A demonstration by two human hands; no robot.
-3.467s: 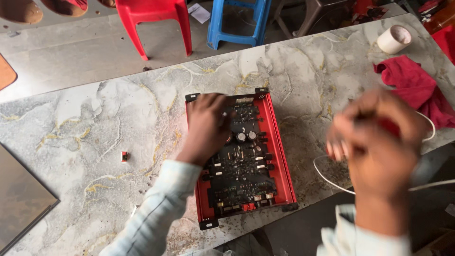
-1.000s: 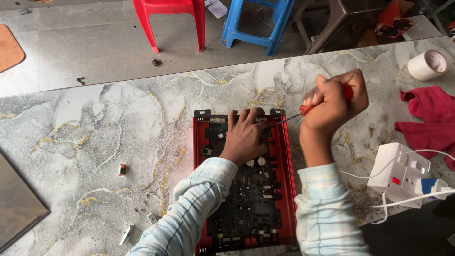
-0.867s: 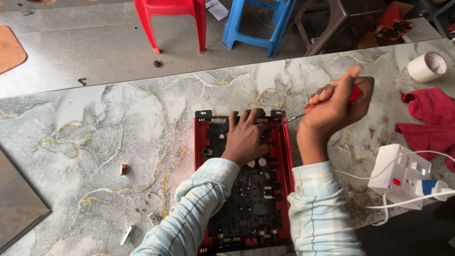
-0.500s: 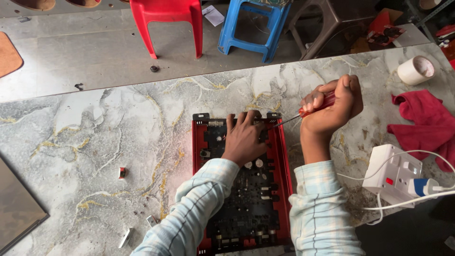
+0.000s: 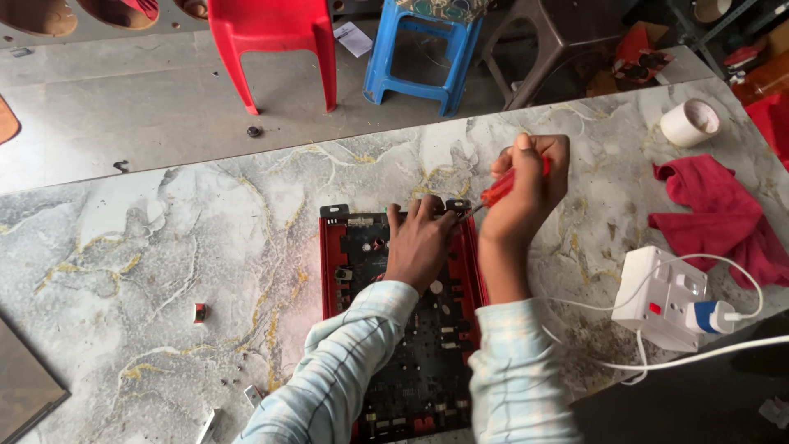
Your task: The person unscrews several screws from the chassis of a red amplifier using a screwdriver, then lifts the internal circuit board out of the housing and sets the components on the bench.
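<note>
A red metal case with a black circuit board (image 5: 386,329) lies on the marble table (image 5: 164,238). My left hand (image 5: 421,242) presses flat on the far end of the board, fingers spread toward the case's far edge. My right hand (image 5: 530,185) is closed around a red-handled screwdriver (image 5: 498,191), whose tip points down-left at the case's far right corner, beside my left fingertips. Both forearms in light checked sleeves cover much of the board.
A white socket box (image 5: 664,298) with a plugged charger and white cable sits right of the case. A red cloth (image 5: 717,220) and a tape roll (image 5: 689,123) lie far right. A small red part (image 5: 199,312) lies left. Red chair (image 5: 275,41), blue stool (image 5: 423,49) stand beyond.
My right hand took up the screwdriver and brought it to the case's far right corner, and has tilted it slightly over the last second. The left hand stays on the board.
</note>
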